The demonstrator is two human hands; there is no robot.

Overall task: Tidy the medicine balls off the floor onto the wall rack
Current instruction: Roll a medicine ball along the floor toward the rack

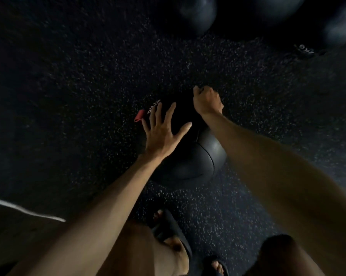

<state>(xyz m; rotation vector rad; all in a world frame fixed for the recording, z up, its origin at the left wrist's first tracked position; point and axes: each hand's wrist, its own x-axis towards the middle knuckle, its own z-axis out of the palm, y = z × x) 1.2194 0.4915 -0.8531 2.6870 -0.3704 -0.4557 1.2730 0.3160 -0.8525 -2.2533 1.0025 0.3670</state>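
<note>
The pick-up step is judged to be in hand. A black round medicine ball with stitched panels is seen lying on the dark speckled rubber floor, just ahead of the feet in black open sandals. White lettering, too blurred to be read, and a small red tag are carried on its far left side.

The left hand is laid against the upper left of the ball, with its fingers straight and spread wide; nothing is gripped by it. The right hand is placed at the ball's far top edge, with its fingers curled tightly over that edge. The ball appears to be gripped there, though whether a strap or only the casing is caught cannot be told in the dim light.

The ball is not yet lifted, as far as can be judged. For the next move, the open left hand would need to be cupped lower round the side, so that the weight is shared before the ball is raised. The wall rack is not seen in this view, so a turn toward it would be called for afterwards.

Two more dark rounded balls are made out at the far edge of the floor, and are judged to be left for later.
</note>
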